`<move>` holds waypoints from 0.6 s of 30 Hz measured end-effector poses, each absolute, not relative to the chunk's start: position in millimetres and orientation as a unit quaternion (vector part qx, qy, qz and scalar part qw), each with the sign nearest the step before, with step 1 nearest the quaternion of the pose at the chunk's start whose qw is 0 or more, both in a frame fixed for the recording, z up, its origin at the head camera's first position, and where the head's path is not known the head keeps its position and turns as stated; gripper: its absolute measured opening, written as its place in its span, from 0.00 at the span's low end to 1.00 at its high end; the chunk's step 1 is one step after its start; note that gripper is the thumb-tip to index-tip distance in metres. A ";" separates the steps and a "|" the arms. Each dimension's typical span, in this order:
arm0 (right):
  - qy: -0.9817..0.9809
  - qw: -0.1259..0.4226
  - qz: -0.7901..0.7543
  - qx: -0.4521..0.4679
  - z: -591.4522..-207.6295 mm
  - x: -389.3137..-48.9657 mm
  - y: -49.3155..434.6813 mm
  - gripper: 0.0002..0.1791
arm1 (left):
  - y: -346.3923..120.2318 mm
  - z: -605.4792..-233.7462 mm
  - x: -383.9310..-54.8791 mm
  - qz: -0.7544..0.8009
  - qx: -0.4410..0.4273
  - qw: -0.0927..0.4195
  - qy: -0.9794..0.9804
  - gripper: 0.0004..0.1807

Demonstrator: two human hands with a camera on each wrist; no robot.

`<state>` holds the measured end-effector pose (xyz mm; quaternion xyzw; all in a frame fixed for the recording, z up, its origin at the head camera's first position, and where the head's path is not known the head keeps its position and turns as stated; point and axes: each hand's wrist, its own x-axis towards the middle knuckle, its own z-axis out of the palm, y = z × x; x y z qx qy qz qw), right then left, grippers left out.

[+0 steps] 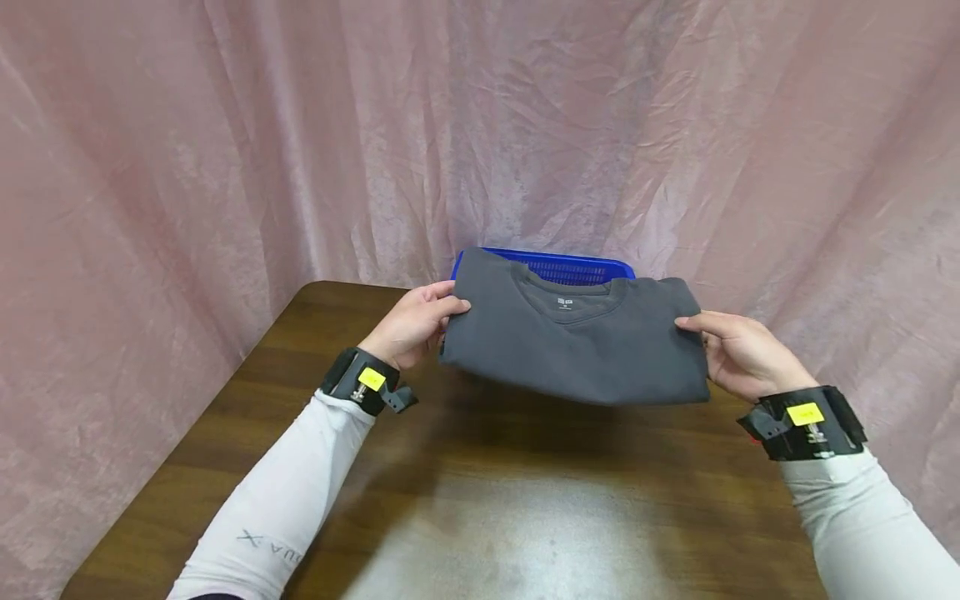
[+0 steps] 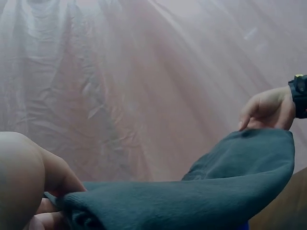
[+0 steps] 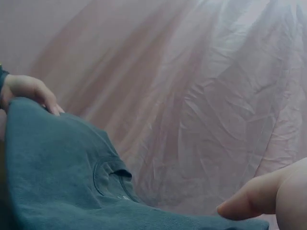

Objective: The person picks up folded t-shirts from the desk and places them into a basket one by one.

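Note:
A dark grey shirt [image 1: 577, 354], folded into a wide bundle with its neckline and printed label facing up, hangs in the air between my hands. My left hand [image 1: 416, 321] pinches its left side, thumb on top and fingers beneath. At the opposite side my right hand [image 1: 742, 350] grips the fabric, thumb over the upper face. In the left wrist view the shirt [image 2: 177, 201] sags between both hands. The right wrist view shows the collar [image 3: 112, 177] and my right thumb [image 3: 249, 199] pressed on the cloth.
Behind the shirt stands a blue plastic basket [image 1: 558, 262] near the table's back edge, mostly hidden. The brown wooden table [image 1: 480, 483] lies below, with a shadow under the shirt. A pink curtain [image 1: 480, 125] hangs at the back and sides.

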<state>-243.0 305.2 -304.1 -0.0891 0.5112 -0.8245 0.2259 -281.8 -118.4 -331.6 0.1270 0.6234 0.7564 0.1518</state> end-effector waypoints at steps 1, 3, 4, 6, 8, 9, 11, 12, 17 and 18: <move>0.512 0.223 -0.826 -0.076 -303.2 -247.3 302.7 0.18 | -118.9 -331.6 -284.9 0.758 0.119 0.149 0.623 0.33; 0.507 0.227 -0.829 -0.062 -302.0 -255.0 299.4 0.12 | -120.1 -331.7 -291.4 0.761 0.111 0.145 0.622 0.31; 0.506 0.231 -0.828 -0.061 -301.5 -259.6 297.8 0.13 | -120.5 -331.8 -294.7 0.762 0.109 0.142 0.622 0.28; 0.508 0.233 -0.827 -0.057 -299.9 -268.7 294.7 0.23 | -121.0 -332.1 -301.8 0.766 0.107 0.138 0.618 0.22; 0.518 0.232 -0.821 -0.059 -298.0 -277.6 290.8 0.31 | -120.6 -331.7 -308.7 0.772 0.102 0.131 0.613 0.18; 0.523 0.229 -0.819 -0.058 -297.1 -281.9 288.8 0.35 | -120.1 -331.4 -311.8 0.776 0.097 0.128 0.610 0.17; 0.538 0.218 -0.812 -0.053 -295.3 -289.8 285.3 0.38 | -118.4 -331.3 -318.3 0.783 0.090 0.121 0.603 0.16; 0.546 0.213 -0.809 -0.049 -294.8 -293.5 283.7 0.38 | -117.2 -331.3 -321.4 0.787 0.084 0.118 0.599 0.16; 0.571 0.215 -0.791 -0.046 -292.6 -309.4 279.5 0.41 | -111.4 -332.5 -335.1 0.792 0.042 0.107 0.599 0.23; 0.574 0.215 -0.788 -0.048 -292.3 -312.3 279.3 0.41 | -110.4 -332.7 -337.8 0.793 0.032 0.105 0.599 0.26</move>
